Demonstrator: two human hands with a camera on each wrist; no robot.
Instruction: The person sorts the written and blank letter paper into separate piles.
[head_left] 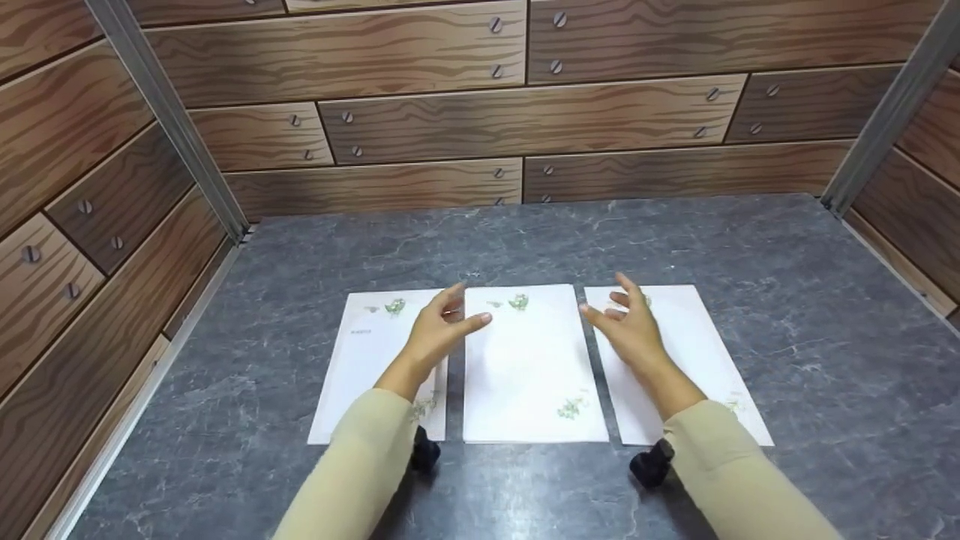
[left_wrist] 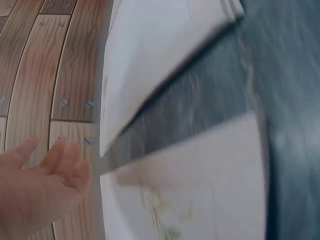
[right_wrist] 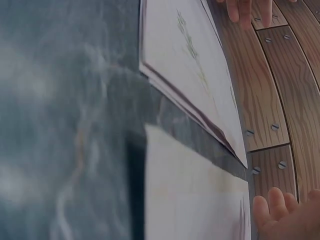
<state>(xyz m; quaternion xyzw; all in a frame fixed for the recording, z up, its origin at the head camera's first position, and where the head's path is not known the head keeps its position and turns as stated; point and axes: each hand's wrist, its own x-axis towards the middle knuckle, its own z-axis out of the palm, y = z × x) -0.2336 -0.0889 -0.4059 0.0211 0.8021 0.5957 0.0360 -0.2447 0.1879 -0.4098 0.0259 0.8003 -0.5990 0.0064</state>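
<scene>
Three white paper sheets or thin stacks with small green plant prints lie side by side: a left one [head_left: 367,367], a middle one [head_left: 525,360] and a right one [head_left: 694,352]. My left hand [head_left: 435,330] hovers over the gap between the left and middle papers, its fingers loosely bent around nothing. Above the right paper, near its inner edge, is my right hand [head_left: 630,330], likewise holding nothing. In the right wrist view the middle paper [right_wrist: 185,65] shows several layers at its edge. Part of the left paper is hidden behind the left hand and forearm.
The papers lie on a dark grey marbled tabletop [head_left: 525,240]. Wood-patterned walls [head_left: 420,127] enclose it at the back and both sides, with grey metal posts [head_left: 176,112] at the corners. A black wrist device [head_left: 651,465] sits under the right sleeve.
</scene>
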